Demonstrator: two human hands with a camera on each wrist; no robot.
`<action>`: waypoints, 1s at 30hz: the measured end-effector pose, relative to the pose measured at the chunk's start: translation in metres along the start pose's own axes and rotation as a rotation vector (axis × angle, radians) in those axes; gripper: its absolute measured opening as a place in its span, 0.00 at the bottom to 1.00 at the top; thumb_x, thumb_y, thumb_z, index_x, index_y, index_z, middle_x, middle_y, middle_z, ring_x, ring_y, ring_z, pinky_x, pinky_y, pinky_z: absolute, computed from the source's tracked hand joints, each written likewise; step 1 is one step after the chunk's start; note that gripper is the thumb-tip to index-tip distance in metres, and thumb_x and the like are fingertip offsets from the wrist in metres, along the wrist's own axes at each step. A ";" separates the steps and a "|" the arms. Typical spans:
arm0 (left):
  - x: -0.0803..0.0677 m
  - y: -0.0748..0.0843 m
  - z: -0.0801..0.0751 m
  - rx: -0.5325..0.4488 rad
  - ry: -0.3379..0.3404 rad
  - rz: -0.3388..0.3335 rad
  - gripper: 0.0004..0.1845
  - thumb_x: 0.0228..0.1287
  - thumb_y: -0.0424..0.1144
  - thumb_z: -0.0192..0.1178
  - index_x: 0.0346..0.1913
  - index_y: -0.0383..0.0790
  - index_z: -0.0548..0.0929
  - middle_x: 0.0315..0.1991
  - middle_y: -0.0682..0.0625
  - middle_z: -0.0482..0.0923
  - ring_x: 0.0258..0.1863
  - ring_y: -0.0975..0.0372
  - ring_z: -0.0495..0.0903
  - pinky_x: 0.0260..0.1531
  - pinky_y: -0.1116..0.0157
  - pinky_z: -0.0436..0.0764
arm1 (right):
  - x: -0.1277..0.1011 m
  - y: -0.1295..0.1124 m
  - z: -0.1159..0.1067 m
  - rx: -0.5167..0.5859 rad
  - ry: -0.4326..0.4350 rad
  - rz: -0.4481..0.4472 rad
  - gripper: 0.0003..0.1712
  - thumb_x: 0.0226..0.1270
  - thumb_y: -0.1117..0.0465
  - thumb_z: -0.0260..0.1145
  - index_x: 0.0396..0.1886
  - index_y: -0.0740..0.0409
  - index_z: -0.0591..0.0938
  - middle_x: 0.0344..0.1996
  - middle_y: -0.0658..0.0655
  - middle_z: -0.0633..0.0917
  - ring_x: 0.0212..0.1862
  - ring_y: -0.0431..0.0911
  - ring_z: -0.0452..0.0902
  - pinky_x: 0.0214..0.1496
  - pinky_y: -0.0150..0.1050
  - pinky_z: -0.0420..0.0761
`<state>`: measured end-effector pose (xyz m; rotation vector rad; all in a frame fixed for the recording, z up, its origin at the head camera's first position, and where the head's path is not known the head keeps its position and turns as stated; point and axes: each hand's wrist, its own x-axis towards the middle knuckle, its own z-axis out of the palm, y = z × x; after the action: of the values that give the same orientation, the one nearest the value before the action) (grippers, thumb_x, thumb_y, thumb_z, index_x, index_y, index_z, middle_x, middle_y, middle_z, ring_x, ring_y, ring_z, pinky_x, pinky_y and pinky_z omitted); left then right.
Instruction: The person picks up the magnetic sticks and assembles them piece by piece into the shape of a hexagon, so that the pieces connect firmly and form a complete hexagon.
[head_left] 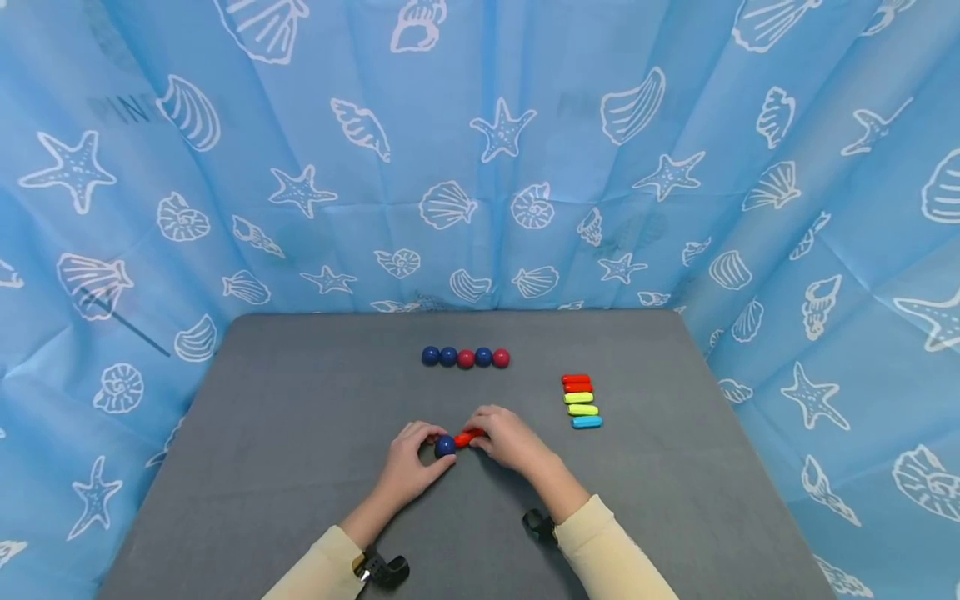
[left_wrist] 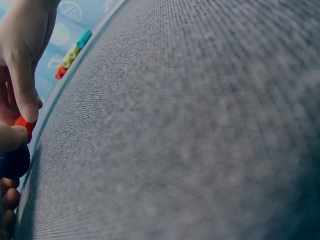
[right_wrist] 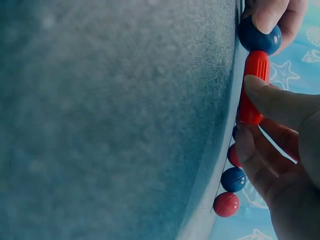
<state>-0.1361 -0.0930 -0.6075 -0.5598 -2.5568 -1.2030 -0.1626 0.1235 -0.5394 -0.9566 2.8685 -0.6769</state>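
Note:
In the head view my left hand (head_left: 411, 467) pinches a dark blue ball (head_left: 446, 446) near the middle of the grey table. My right hand (head_left: 510, 437) grips a short red rod (head_left: 467, 437) between thumb and fingers. One end of the rod meets the ball, as the right wrist view shows with the ribbed red rod (right_wrist: 254, 87) directly against the blue ball (right_wrist: 260, 36). Whether the two are joined or only touching, I cannot tell. The left wrist view catches just part of the ball (left_wrist: 15, 161) and rod (left_wrist: 26, 127) at its left edge.
Beyond the hands lies a row of blue and red balls (head_left: 466, 358). To the right, several short rods in red, yellow and blue (head_left: 581, 398) are lined up one behind another. A blue shell-patterned curtain (head_left: 480, 167) hangs behind the grey table (head_left: 315, 383).

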 end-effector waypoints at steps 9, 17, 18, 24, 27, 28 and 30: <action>0.002 0.004 0.002 0.067 -0.001 -0.023 0.19 0.55 0.52 0.75 0.46 0.48 0.86 0.39 0.57 0.82 0.41 0.63 0.77 0.44 0.57 0.76 | 0.007 0.003 0.003 0.115 -0.022 -0.082 0.12 0.65 0.67 0.71 0.48 0.56 0.88 0.44 0.52 0.88 0.47 0.45 0.83 0.55 0.43 0.82; 0.003 0.006 0.002 0.047 0.034 -0.024 0.10 0.57 0.45 0.75 0.38 0.47 0.87 0.35 0.58 0.82 0.38 0.62 0.78 0.43 0.58 0.76 | 0.007 0.022 -0.010 0.177 0.092 0.030 0.15 0.64 0.63 0.73 0.50 0.56 0.87 0.47 0.52 0.88 0.49 0.45 0.83 0.57 0.45 0.81; 0.003 0.006 0.002 0.046 0.030 -0.032 0.09 0.57 0.45 0.74 0.38 0.48 0.87 0.35 0.58 0.82 0.39 0.63 0.78 0.44 0.58 0.76 | 0.007 0.025 -0.012 0.171 0.121 0.061 0.15 0.64 0.62 0.74 0.50 0.56 0.87 0.47 0.52 0.88 0.49 0.45 0.84 0.56 0.45 0.82; 0.002 0.004 0.003 0.039 0.041 -0.075 0.09 0.57 0.44 0.75 0.39 0.48 0.87 0.36 0.57 0.82 0.39 0.63 0.78 0.45 0.57 0.76 | 0.016 0.042 -0.025 0.148 0.289 0.235 0.19 0.61 0.62 0.76 0.53 0.57 0.86 0.49 0.55 0.88 0.48 0.50 0.85 0.54 0.47 0.83; 0.002 0.003 0.003 0.035 0.056 -0.093 0.10 0.57 0.43 0.75 0.39 0.48 0.87 0.36 0.56 0.82 0.39 0.62 0.77 0.45 0.57 0.76 | 0.023 0.049 -0.028 0.138 0.343 0.305 0.22 0.61 0.62 0.76 0.55 0.58 0.86 0.49 0.58 0.87 0.48 0.51 0.85 0.53 0.47 0.83; 0.002 0.003 0.003 0.037 0.058 -0.097 0.10 0.57 0.43 0.75 0.39 0.48 0.87 0.36 0.56 0.82 0.39 0.63 0.77 0.44 0.57 0.76 | 0.026 0.052 -0.029 0.127 0.354 0.328 0.22 0.60 0.61 0.76 0.55 0.58 0.85 0.49 0.58 0.87 0.48 0.51 0.85 0.53 0.47 0.83; 0.003 0.002 0.004 0.050 0.055 -0.090 0.10 0.57 0.44 0.75 0.39 0.48 0.86 0.36 0.56 0.82 0.39 0.63 0.77 0.44 0.58 0.76 | 0.031 0.057 -0.030 0.116 0.364 0.378 0.23 0.61 0.60 0.77 0.57 0.57 0.85 0.50 0.59 0.87 0.49 0.52 0.84 0.53 0.48 0.83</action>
<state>-0.1378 -0.0884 -0.6071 -0.3985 -2.5823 -1.1635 -0.2248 0.1576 -0.5329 -0.2809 3.1336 -1.0482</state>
